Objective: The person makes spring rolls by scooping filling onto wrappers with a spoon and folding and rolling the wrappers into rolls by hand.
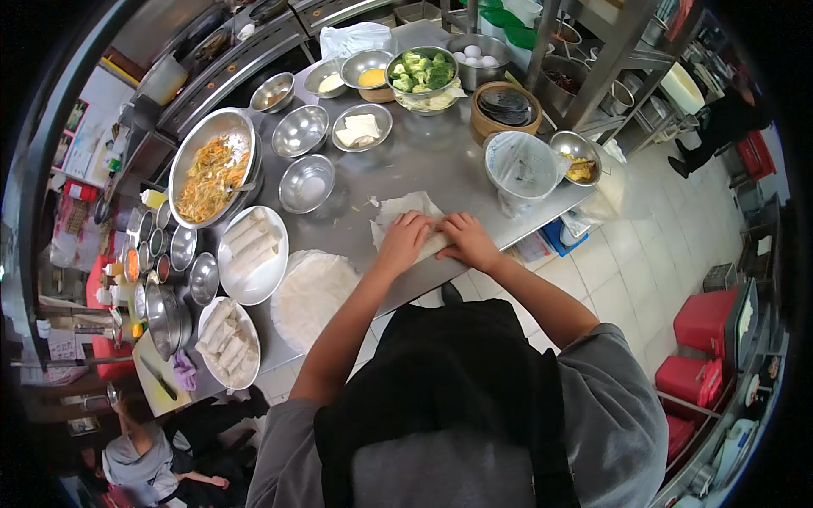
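Both hands work at a thin pale spring roll wrapper (pixel 413 203) laid on the steel table near its front edge. My left hand (pixel 405 240) presses its bent fingers on the wrapper's folded near part. Close beside it, my right hand (pixel 468 240) grips the other end of the fold with fingers curled over it. What lies inside the fold is hidden. To the left is a stack of round wrappers (pixel 315 298). Finished rolls lie on one white oval plate (pixel 273 288), and more fill a second white plate (pixel 254 372).
A large bowl (pixel 179 169) of shredded vegetable filling with a spoon stands at left. Metal bowls, one with broccoli (pixel 422 71), line the back. A plastic tub (pixel 515 169) stands right. A knife (pixel 159 379) lies on a board at lower left, near another person (pixel 144 461).
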A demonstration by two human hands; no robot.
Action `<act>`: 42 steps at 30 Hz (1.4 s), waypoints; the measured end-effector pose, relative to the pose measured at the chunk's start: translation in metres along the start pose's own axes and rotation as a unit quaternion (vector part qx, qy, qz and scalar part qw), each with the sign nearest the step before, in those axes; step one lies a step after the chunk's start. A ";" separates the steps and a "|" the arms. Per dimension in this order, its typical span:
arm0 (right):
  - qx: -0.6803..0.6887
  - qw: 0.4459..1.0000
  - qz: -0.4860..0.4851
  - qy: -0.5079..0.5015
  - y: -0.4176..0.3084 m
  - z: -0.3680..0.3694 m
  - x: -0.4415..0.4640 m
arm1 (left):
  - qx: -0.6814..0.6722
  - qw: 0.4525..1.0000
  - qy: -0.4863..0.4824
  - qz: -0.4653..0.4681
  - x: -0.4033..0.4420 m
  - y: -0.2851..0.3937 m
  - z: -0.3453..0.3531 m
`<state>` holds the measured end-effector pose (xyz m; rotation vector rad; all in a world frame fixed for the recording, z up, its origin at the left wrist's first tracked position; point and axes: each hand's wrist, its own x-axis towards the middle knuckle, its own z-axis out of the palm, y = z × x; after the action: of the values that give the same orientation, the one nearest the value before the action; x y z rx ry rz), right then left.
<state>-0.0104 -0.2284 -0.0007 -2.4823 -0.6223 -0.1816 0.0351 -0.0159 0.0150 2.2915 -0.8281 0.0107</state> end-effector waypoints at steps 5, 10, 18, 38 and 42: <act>0.001 1.000 -0.016 -0.017 0.008 -0.004 0.001 | -0.211 0.967 -0.028 -0.138 0.003 0.011 0.016; 0.018 0.999 -0.005 -0.043 0.020 0.006 0.008 | -0.062 0.995 0.025 -0.076 -0.013 0.022 0.029; 0.085 0.996 0.009 0.004 0.008 -0.008 0.005 | -0.030 0.996 0.029 -0.082 -0.016 0.017 0.036; -0.083 0.995 -0.044 -0.031 0.011 -0.007 -0.003 | -0.023 0.996 0.010 -0.085 -0.019 0.017 0.036; -0.083 0.995 -0.042 -0.019 0.006 -0.014 -0.004 | 0.034 0.994 0.058 -0.087 -0.051 0.010 0.022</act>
<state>-0.0107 -0.2418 0.0069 -2.6268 -0.7553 -0.2262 -0.0159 -0.0060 -0.0074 2.3947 -0.5760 0.0948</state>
